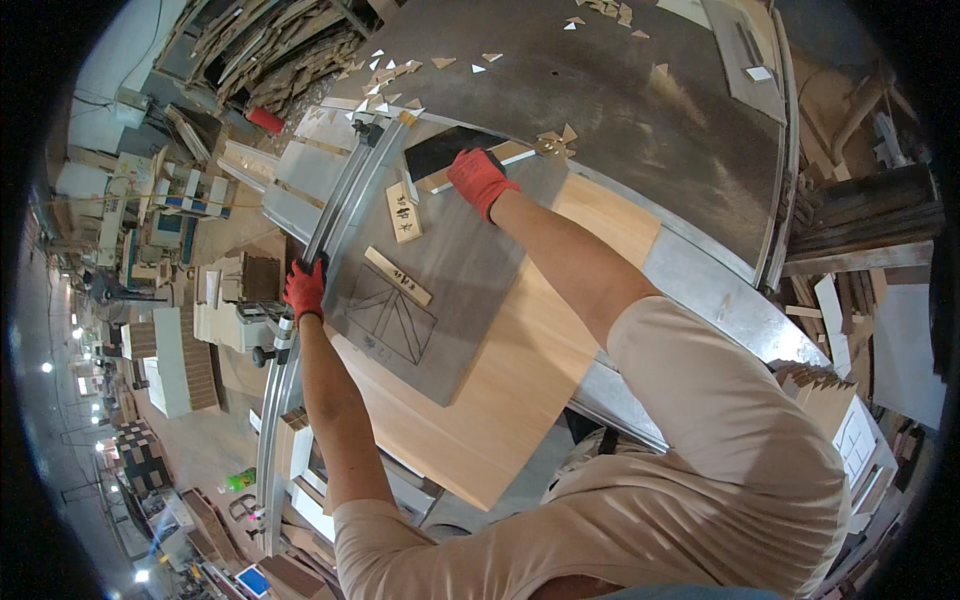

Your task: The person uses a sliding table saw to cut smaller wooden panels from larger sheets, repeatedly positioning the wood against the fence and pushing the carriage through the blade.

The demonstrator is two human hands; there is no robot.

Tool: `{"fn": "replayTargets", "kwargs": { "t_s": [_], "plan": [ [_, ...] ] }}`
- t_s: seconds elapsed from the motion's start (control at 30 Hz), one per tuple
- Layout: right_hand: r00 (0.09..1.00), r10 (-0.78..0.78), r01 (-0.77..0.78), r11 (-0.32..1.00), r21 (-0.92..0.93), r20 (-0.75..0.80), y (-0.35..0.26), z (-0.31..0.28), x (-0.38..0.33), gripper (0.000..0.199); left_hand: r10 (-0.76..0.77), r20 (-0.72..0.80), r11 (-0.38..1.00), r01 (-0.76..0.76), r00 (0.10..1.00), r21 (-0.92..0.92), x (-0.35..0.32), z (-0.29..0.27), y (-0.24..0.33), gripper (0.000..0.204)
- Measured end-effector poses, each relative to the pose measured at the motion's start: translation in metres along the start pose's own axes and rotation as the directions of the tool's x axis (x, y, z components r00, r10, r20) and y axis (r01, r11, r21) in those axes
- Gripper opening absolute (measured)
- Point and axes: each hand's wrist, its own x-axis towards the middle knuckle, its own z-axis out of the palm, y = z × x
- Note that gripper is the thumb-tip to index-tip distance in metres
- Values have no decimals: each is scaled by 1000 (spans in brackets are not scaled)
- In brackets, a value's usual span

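Note:
My right hand (480, 182), in a red glove, is closed over a light wooden strip (512, 154) along the edge of a black panel (445, 152). Beneath lies a grey board (480, 270) with a pencilled rectangle of slanting lines, on top of a larger light wood-grain panel (520, 400). Two small wooden blocks with dark handwriting, an upper one (403, 213) and a lower one (398, 276), rest on the grey board. At the left, my gloved left hand (306, 288) wraps round the near end of an aluminium fence rail (345, 195).
Beyond the boards spreads a dark machine table (600, 80) with triangular offcuts (390, 80) scattered on it. A brass-coloured piece (550, 144) stands near the strip's right end. Scrap wood (265, 45) is piled at the far left. A metal table section (720, 290) runs along the right.

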Motion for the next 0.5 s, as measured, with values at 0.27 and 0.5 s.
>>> {"fn": "replayTargets", "kwargs": {
  "t_s": [0.27, 0.5],
  "plan": [
    [999, 27, -29, 999, 41, 39, 6, 9, -1, 28, 28, 97, 999, -24, 995, -45, 10, -8, 3, 86],
    [989, 124, -113, 985, 128, -81, 3, 19, -5, 25, 13, 88, 998, -8, 996, -62, 16, -8, 0, 86]
  ]
}}
